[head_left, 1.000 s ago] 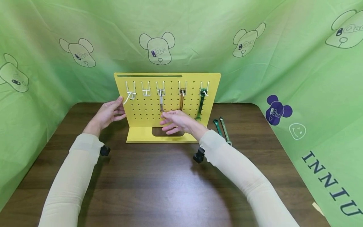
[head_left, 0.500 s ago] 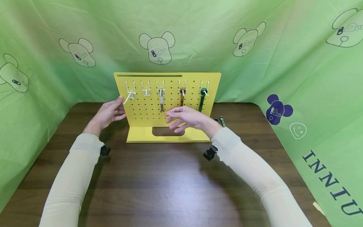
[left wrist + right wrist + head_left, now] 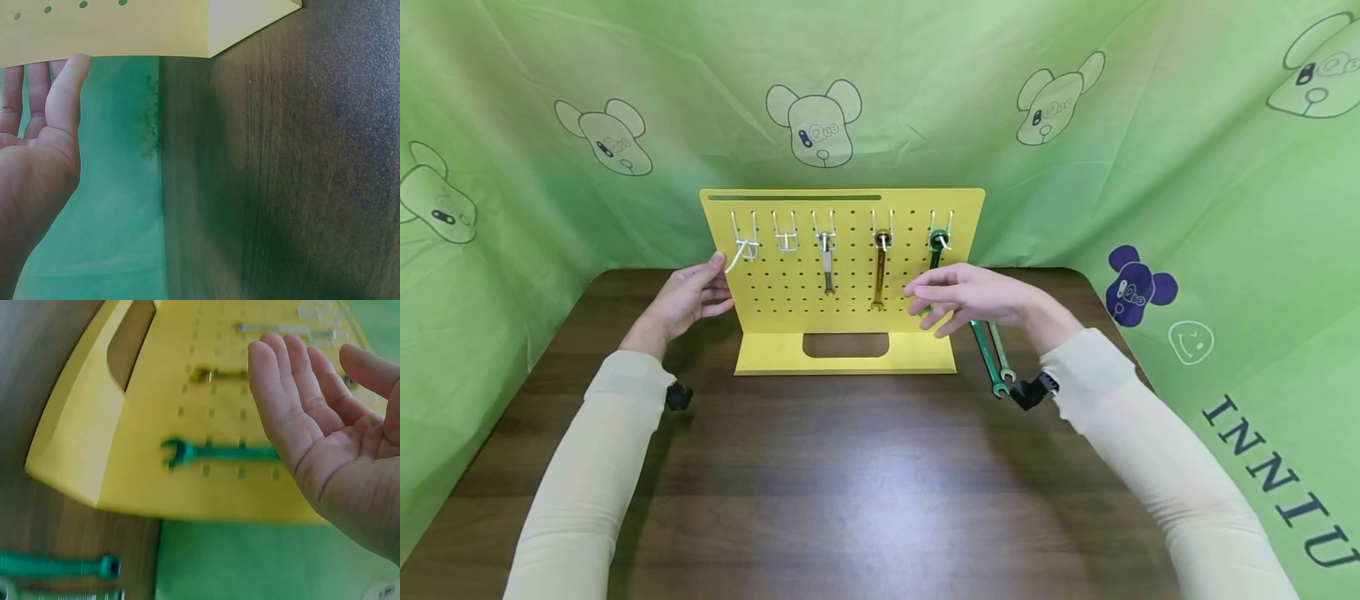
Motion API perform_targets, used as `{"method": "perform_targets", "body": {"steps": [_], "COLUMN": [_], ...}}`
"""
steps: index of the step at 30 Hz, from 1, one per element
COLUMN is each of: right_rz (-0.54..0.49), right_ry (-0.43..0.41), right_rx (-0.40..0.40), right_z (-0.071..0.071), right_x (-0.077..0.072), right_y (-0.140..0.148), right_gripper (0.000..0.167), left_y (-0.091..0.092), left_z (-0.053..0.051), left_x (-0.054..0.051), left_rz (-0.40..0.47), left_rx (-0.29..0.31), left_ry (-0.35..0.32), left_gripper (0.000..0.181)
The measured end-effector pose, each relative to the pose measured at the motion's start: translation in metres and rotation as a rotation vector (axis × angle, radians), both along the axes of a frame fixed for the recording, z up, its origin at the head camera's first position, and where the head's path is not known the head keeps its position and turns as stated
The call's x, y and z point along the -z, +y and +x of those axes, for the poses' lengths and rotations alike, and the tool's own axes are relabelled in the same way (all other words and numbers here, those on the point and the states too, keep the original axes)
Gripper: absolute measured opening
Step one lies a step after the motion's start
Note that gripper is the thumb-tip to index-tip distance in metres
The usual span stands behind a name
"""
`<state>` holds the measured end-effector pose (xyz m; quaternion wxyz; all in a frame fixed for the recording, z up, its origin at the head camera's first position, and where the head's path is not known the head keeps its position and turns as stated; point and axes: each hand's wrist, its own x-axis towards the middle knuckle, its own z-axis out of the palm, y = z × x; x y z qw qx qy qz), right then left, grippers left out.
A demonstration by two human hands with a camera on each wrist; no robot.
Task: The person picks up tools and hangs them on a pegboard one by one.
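Observation:
A yellow pegboard (image 3: 842,321) stands upright on the table, and my left hand (image 3: 688,292) holds its left edge, some fingers passing behind it. The left wrist view shows my left hand (image 3: 44,150) at that edge; the thumb is hidden there. My right hand (image 3: 973,296), relaxed and holding nothing, hovers before the board's right side. It partly covers a hanging green wrench (image 3: 935,257), whose lower end shows in the right wrist view. A copper-coloured wrench (image 3: 880,271) and a small silver wrench (image 3: 827,267) hang on hooks to its left.
Two loose wrenches, one green (image 3: 988,358) and one silver-green (image 3: 1002,354), lie on the dark wooden table (image 3: 820,467) right of the board. Two white hooks, the left one (image 3: 745,250) and its neighbour (image 3: 786,242), bear no wrench. A green cloth (image 3: 925,108) surrounds the table.
My right hand has left the lower end of the silver wrench and moved right, past the copper-coloured wrench to the hanging green one. The left hand stays at the board's edge.

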<state>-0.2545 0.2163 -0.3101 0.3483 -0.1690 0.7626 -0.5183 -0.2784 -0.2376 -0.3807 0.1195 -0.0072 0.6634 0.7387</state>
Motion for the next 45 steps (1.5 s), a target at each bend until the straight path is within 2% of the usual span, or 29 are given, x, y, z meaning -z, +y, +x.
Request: {"method": "perform_targets", "body": {"steps": [4,9,16,23,28,34,38,45], "right_rz": [0.003,0.006,0.049,0.116,0.148,0.155,0.161,0.234], "right_ry": [0.006,0.014,0.004,0.039,0.015,-0.048,-0.062,-0.081], "right_rx": [0.044,0.118,0.22,0.299,0.327,0.361,0.368,0.393], "right_z": [-0.003,-0.008,-0.012,-0.017,-0.019,-0.018,-0.018,-0.017], "right_x": [0.001,0.01,0.028,0.05,0.065,0.077,0.084,0.092], "right_y": [0.027,0.052,0.078,0.097,0.107,0.114,0.118,0.122], "right_gripper": [0.053,0.053,0.051,0.065,0.072,0.072,0.073,0.078], "left_y": [0.0,-0.001,0.0,0.0,0.0,0.0,-0.001,-0.001], "left_z": [0.0,0.001,0.0,-0.001,-0.002,-0.001,-0.001,0.0], "left_x": [-0.001,-0.001,0.001,0.002,0.002,0.003,0.004,0.002], "left_rz": [-0.004,-0.001,-0.005,-0.002,-0.009,-0.019,-0.019,-0.023], "left_rx": [0.0,-0.007,-0.007,-0.007,-0.007,0.0,-0.002,-0.001], "left_ry": [0.003,0.004,0.001,0.003,0.005,0.005,0.005,0.011], "left_gripper": [0.038,0.038,0.037,0.038,0.039,0.04,0.041,0.043]}}
